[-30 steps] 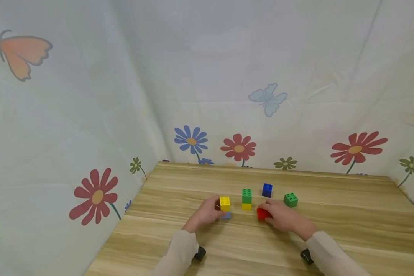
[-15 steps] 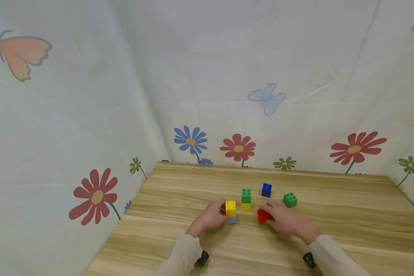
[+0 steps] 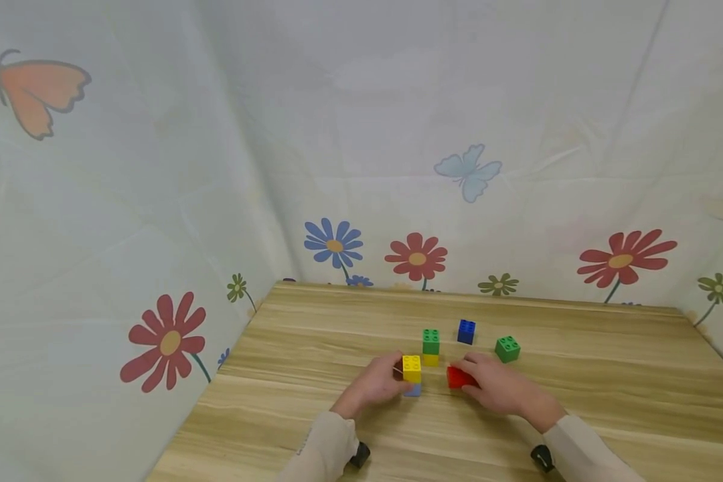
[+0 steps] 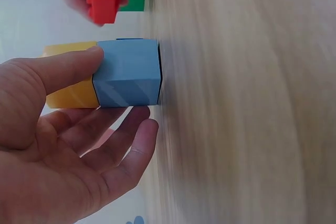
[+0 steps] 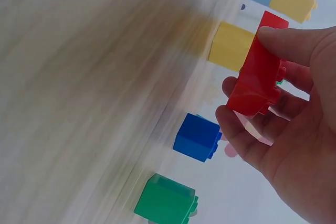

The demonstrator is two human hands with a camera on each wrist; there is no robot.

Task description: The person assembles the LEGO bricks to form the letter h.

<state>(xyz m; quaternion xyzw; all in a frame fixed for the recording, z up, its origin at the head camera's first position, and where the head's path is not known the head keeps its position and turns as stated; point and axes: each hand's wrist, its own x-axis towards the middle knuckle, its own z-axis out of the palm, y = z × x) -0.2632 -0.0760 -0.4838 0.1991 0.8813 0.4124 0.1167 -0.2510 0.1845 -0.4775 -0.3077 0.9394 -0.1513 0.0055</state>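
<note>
In the head view my left hand (image 3: 378, 383) pinches a two-block tower between thumb and fingers: a yellow toy building block (image 3: 412, 370) on top of a light blue one (image 3: 413, 389). The left wrist view shows the thumb lying across the seam, with the light blue block (image 4: 128, 72) upright at the tabletop. My right hand (image 3: 499, 385) grips a red building block (image 3: 456, 377) to the right of that tower. Seen from the right wrist, the red block (image 5: 257, 72) is longer than the others and clear of the table, its studs turned toward the palm.
Just behind, between the hands, stands a green block (image 3: 430, 343) stacked on a yellow block (image 3: 430, 359). Farther back is a dark blue block (image 3: 466, 331), and a single green block (image 3: 508, 349) sits beyond the right hand. A patterned cloth (image 3: 361, 167) rises behind the wooden table (image 3: 337, 314).
My left hand has carried the yellow and light blue tower to the right and closer to me, narrowing the gap to the red block. The right hand has barely moved.
</note>
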